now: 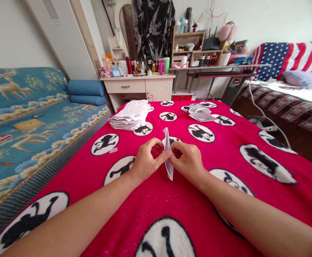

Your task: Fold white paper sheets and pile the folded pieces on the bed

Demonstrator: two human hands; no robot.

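Note:
A folded piece of white paper stands edge-on between my two hands, above the red cloth. My left hand pinches it from the left with thumb and fingers. From the other side my right hand grips the same paper, its fingertips meeting the left thumb near the middle. The paper's pointed top rises above my fingers and its lower end hangs below them. Its inner folds are hidden by my fingers.
A stack of white paper sheets lies at the far left of the red cloth. Folded papers sit at the far right. A small paper scrap rests left of my hands. A blue sofa flanks the left side.

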